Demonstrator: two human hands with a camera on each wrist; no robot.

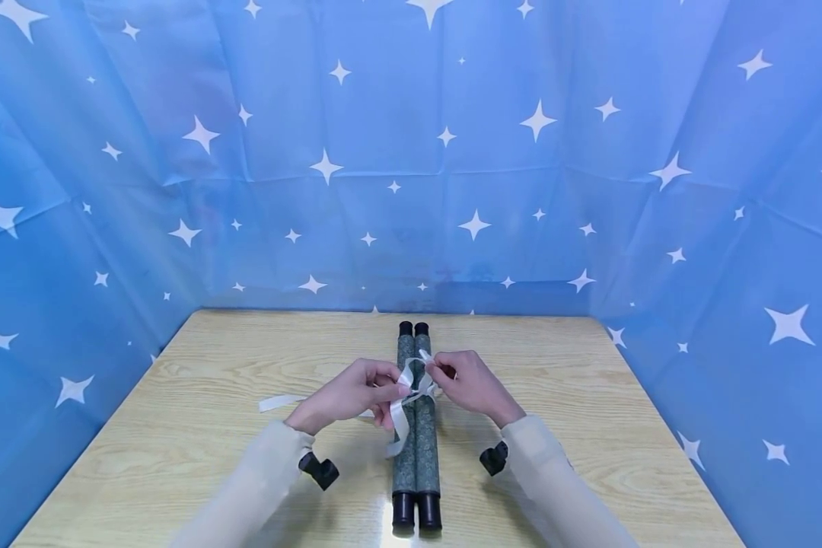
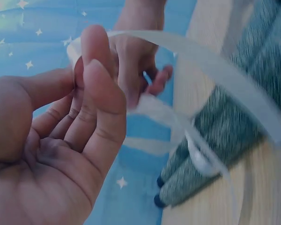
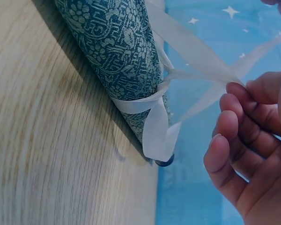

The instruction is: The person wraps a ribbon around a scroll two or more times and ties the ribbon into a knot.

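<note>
Two rolls of a green patterned scroll with black end knobs lie side by side on the table, pointing away from me. A white ribbon wraps round them near the middle, with loops and loose ends above. My left hand pinches one stretch of the ribbon between thumb and fingers, over the left roll. On the other side my right hand pinches another stretch between thumb and forefinger, slightly above the scroll. In the left wrist view a ribbon tail arcs from the left fingers across the scroll.
Light wood-grain table lies under everything. A loose ribbon end sticks out left of the left wrist. Blue cloth with white stars hangs behind and on both sides. Small black cameras are strapped to both wrists.
</note>
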